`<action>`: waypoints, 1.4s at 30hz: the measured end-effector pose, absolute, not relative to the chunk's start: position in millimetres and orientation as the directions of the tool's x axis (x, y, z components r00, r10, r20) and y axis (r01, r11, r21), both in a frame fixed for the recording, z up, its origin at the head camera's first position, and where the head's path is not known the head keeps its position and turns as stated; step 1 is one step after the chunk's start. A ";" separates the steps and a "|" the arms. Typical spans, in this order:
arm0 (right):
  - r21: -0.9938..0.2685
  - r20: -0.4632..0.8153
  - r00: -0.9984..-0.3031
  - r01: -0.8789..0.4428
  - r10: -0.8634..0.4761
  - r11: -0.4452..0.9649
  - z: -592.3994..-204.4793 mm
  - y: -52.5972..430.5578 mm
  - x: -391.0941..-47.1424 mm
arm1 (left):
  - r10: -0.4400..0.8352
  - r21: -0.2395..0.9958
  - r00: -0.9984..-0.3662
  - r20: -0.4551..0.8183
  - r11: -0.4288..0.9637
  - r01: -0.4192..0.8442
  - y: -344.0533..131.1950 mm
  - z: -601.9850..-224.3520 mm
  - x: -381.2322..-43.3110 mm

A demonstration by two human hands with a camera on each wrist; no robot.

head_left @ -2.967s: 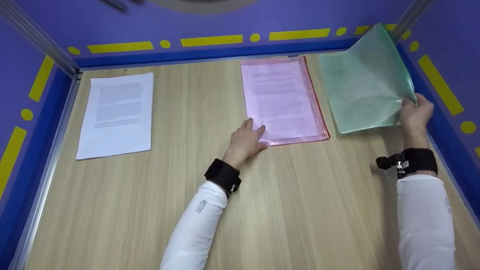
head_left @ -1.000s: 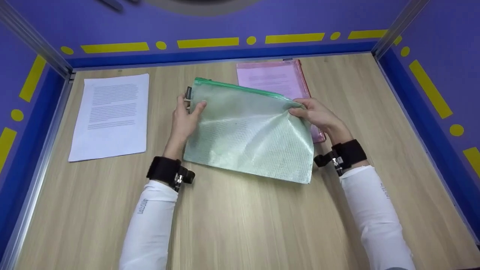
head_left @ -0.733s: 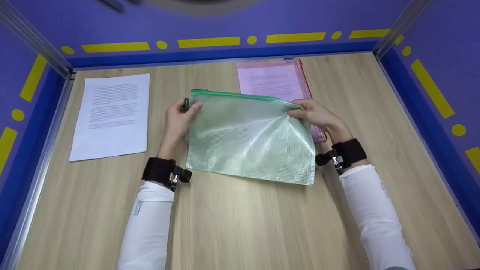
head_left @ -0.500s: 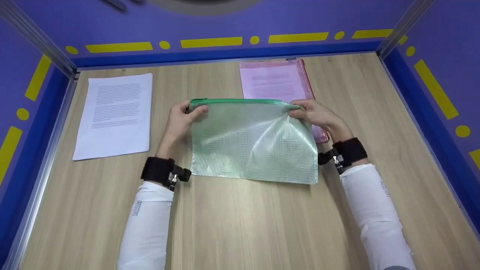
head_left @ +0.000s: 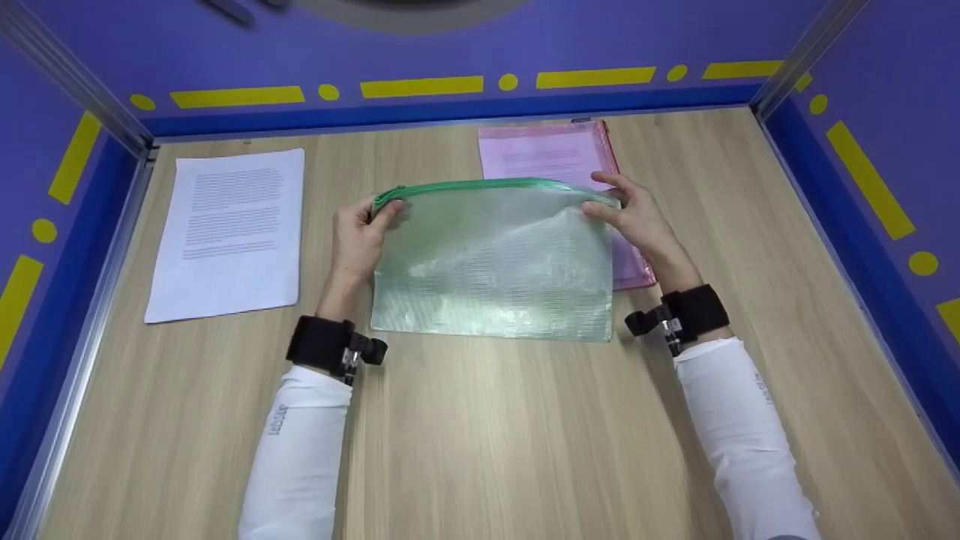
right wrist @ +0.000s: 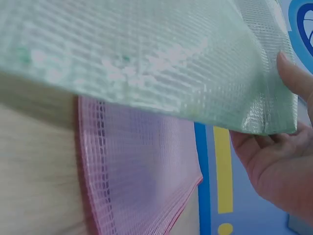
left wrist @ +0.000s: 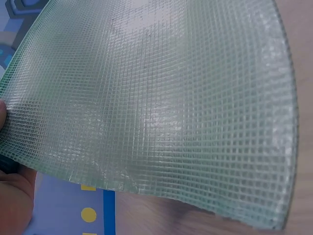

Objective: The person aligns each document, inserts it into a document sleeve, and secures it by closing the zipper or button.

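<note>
A translucent green mesh zip pouch (head_left: 487,262) is held up above the middle of the table, its green zipper edge bowed along the top. My left hand (head_left: 354,244) pinches the upper left corner, thumb in front and fingers behind. At the upper right corner my right hand (head_left: 646,225) holds it between the thumb and the fingers behind, with one finger raised. The mesh fills most of the left wrist view. Behind and below it lies a pink zip pouch (head_left: 540,154) with a printed sheet showing through, partly covered by the green one.
A stack of printed paper (head_left: 229,232) lies at the left of the wooden table (head_left: 480,450). Purple and blue panels (head_left: 420,52) with yellow markings enclose the back and both sides.
The green pouch has come from the right to the middle. My left hand has left the pink pouch and grips the green one. Most recently, my right fingers shifted and the crease there eased.
</note>
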State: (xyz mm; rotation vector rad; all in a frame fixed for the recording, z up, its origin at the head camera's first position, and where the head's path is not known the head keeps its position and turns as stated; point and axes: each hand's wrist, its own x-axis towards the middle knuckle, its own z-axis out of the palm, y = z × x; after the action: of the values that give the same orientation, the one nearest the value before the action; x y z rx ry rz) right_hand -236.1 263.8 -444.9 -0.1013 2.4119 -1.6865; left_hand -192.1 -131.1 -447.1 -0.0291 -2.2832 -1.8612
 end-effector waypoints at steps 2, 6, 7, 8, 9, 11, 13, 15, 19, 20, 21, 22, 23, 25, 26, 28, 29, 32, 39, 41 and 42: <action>-0.943 -0.114 -0.984 0.064 -0.135 0.328 -445.2 264.9 -234.3 | -0.128 0.961 -0.970 0.205 0.216 0.174 -130.9 -446.2 -191.4; -0.965 -0.098 -0.991 0.072 -0.092 0.251 -445.0 267.7 -232.2 | -0.152 0.947 -0.954 0.259 0.233 0.220 -128.7 -444.4 -189.2; -0.972 -0.094 -0.992 0.073 -0.081 0.225 -444.3 268.3 -232.1 | -0.154 0.945 -0.951 0.269 0.234 0.229 -127.9 -444.0 -188.6; -0.977 -0.090 -0.993 0.073 -0.076 0.202 -444.1 270.0 -232.4 | -0.153 0.943 -0.949 0.275 0.238 0.234 -126.9 -443.5 -188.0; -0.980 -0.087 -0.994 0.072 -0.073 0.183 -444.0 271.8 -233.1 | -0.149 0.941 -0.948 0.280 0.237 0.240 -126.1 -442.8 -187.5; -0.985 -0.095 -0.993 0.084 -0.071 0.154 -443.7 275.2 -234.8 | -0.142 0.939 -0.947 0.288 0.236 0.250 -125.0 -441.8 -186.7; -0.982 -0.114 -0.991 0.103 -0.066 0.160 -443.6 277.5 -236.0 | -0.134 0.939 -0.946 0.294 0.228 0.259 -125.2 -441.3 -186.0; -0.980 -0.138 -0.989 0.127 -0.059 0.153 -443.8 278.7 -237.1 | -0.134 0.941 -0.946 0.294 0.212 0.263 -126.5 -442.2 -186.0; -0.980 -0.125 -0.992 0.118 -0.035 0.161 -444.0 277.4 -239.3 | -0.137 0.947 -0.951 0.279 0.201 0.249 -129.9 -446.8 -186.2; -0.981 -0.114 -0.993 0.108 -0.025 0.163 -444.2 276.3 -239.9 | -0.136 0.948 -0.952 0.274 0.203 0.244 -130.5 -447.7 -185.8; -0.980 -0.099 -0.995 0.095 -0.017 0.176 -444.4 275.2 -240.6 | -0.136 0.949 -0.953 0.269 0.204 0.239 -130.8 -448.1 -185.2; -0.981 -0.086 -0.996 0.083 -0.008 0.177 -444.4 273.8 -241.2 | -0.135 0.949 -0.955 0.266 0.211 0.234 -131.0 -448.2 -184.4; -0.981 -0.074 -0.997 0.074 0.008 0.180 -444.4 272.1 -241.4 | -0.136 0.948 -0.955 0.265 0.219 0.232 -130.9 -447.9 -183.5; -0.983 -0.054 -0.998 0.059 0.032 0.176 -444.2 269.6 -242.4 | -0.134 0.941 -0.953 0.273 0.244 0.236 -130.3 -446.9 -181.8; -0.986 -0.047 -0.998 0.054 0.048 0.161 -444.0 268.3 -243.1 | -0.134 0.936 -0.951 0.279 0.259 0.238 -129.7 -445.9 -180.8; -0.987 -0.031 -0.996 0.043 0.081 0.158 -443.5 265.5 -244.9 | -0.128 0.921 -0.946 0.297 0.300 0.248 -128.2 -443.8 -178.8; -0.985 -0.021 -0.995 0.037 0.099 0.170 -443.2 264.0 -245.6 | -0.125 0.910 -0.942 0.311 0.325 0.258 -127.1 -443.0 -178.0; -0.978 0.002 -0.987 0.031 0.158 0.207 -443.2 259.4 -248.1 | -0.117 0.870 -0.927 0.357 0.404 0.284 -122.6 -440.1 -174.9; -0.944 0.058 -0.971 0.022 0.233 0.330 -444.7 247.4 -240.8 | -0.106 0.758 -0.868 0.486 0.545 0.358 -112.7 -436.9 -170.7; -0.935 0.091 -0.967 -0.001 0.237 0.354 -446.0 243.4 -235.6 | -0.102 0.733 -0.848 0.520 0.563 0.382 -111.3 -436.7 -170.4; -0.930 0.114 -0.964 -0.019 0.239 0.366 -446.9 240.9 -232.8 | -0.100 0.721 -0.838 0.536 0.571 0.393 -110.8 -436.7 -170.2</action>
State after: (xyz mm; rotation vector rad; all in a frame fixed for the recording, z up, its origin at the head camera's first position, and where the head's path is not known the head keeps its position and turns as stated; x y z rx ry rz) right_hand -232.8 240.9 -446.9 0.2276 2.7788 -1.8978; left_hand -170.2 -110.8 -436.7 -0.2338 -2.2727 -1.2260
